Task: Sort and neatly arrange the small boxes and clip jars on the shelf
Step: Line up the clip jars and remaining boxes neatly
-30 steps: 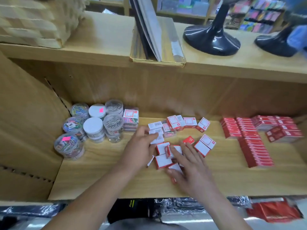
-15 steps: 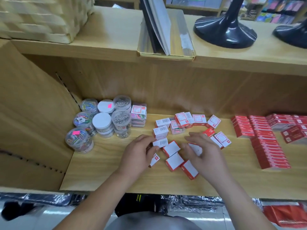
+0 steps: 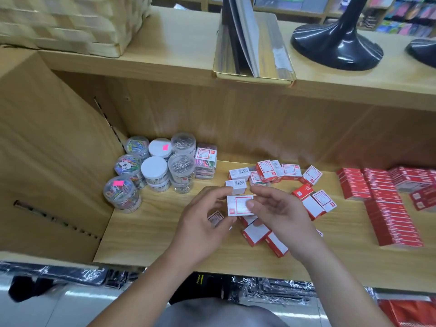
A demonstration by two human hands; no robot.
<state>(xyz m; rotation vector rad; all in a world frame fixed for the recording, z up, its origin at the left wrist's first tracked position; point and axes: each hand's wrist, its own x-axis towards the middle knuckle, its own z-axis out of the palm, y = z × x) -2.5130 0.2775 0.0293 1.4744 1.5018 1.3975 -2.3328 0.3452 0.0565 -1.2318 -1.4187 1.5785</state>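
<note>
Several small red-and-white boxes (image 3: 278, 172) lie scattered over the middle of the wooden shelf (image 3: 146, 237). Above them both hands hold one white box with a red frame (image 3: 238, 205). My left hand (image 3: 200, 225) pinches its left end and my right hand (image 3: 280, 211) grips its right end with the thumb on its face. More boxes (image 3: 256, 233) lie partly hidden under my right hand. Several round clip jars (image 3: 154, 169) stand clustered in the shelf's back left corner, some with white lids.
Flat clear packs of coloured clips (image 3: 205, 162) are stacked right of the jars. Rows of red boxes (image 3: 387, 208) fill the shelf's right side. The upper shelf carries a woven basket (image 3: 70, 22), a gold tray with sheets (image 3: 254, 50) and black stands (image 3: 337, 46).
Both hands left the scattered boxes on the shelf and came together. My right hand lifted one box, and both hands now hold it above the shelf.
</note>
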